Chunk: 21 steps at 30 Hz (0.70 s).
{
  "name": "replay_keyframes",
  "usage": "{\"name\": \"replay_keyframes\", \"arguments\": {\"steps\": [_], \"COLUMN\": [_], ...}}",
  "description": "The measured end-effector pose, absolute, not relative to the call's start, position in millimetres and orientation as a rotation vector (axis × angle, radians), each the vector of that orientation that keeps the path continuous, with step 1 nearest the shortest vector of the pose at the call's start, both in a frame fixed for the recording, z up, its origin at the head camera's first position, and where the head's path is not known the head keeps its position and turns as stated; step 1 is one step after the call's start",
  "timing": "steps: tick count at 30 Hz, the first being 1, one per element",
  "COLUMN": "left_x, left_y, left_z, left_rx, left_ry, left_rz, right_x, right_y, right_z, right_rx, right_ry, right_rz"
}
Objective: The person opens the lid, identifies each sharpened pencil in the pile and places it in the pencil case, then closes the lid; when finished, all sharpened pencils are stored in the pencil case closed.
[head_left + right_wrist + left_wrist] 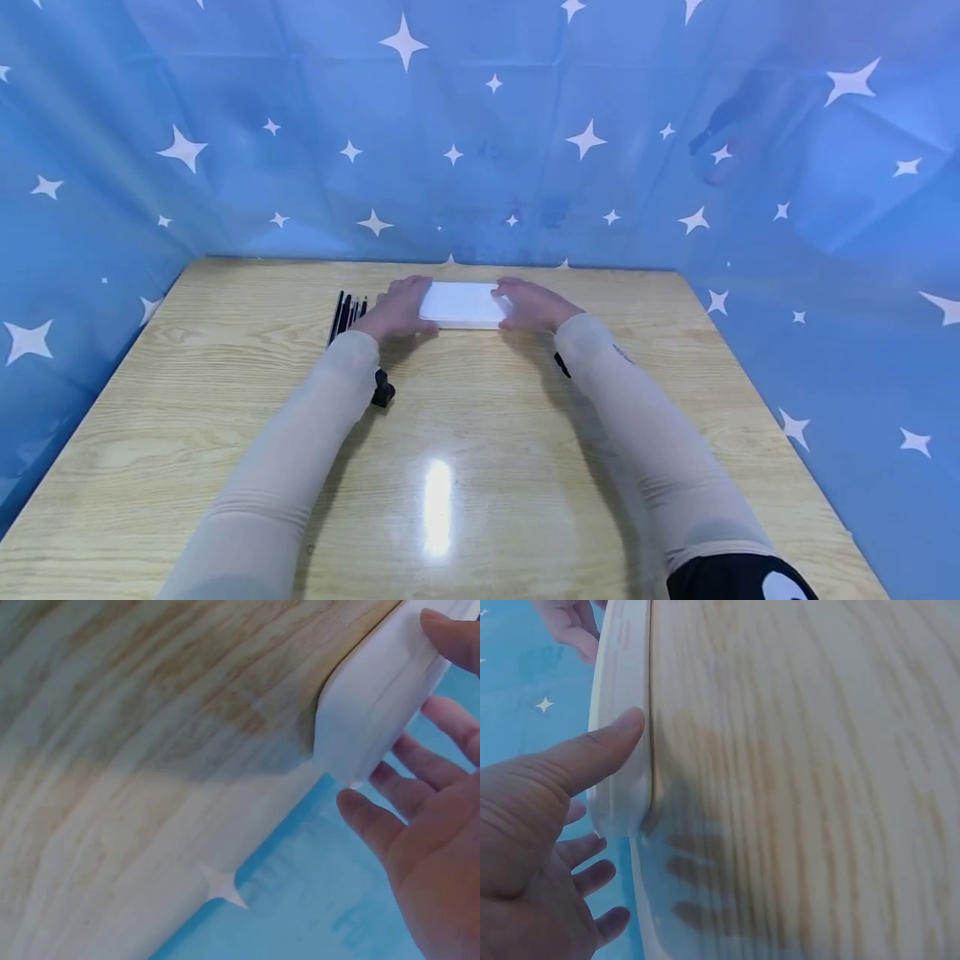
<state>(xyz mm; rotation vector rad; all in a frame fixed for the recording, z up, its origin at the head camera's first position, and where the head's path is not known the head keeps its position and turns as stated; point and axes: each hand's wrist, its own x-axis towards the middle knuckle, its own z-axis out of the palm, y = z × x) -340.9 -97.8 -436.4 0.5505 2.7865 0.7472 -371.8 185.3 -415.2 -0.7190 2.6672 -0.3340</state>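
Note:
A flat white box (463, 302) with rounded corners lies near the table's far edge. At its left end, my left hand (396, 310) holds it between the thumb in front and the fingers behind. My right hand (534, 305) holds the opposite end in the same manner. Seen from the left wrist, the thumb presses on the side of the white box (622, 780) while the other fingers spread past its end. In the right wrist view, the fingers reach behind the white box (360, 712), with the thumb at its near side.
Several dark pens or pencils (343, 313) lie side by side just left of my left hand. The wooden table (495, 442) meets a blue curtain (480, 183) with white stars along its back and sides. Light glares off the tabletop's middle.

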Motion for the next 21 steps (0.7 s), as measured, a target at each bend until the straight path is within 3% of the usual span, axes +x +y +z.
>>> {"name": "replay_keyframes", "arguments": {"steps": [21], "left_x": [-356], "left_y": [-100], "left_z": [-440], "left_rx": [0.414], "left_ry": [2.736], "left_rz": [0.851], "right_x": [-371], "right_y": [152], "right_z": [-407], "right_rx": [-0.732], "right_ry": [2.71], "right_rz": [0.054]}}
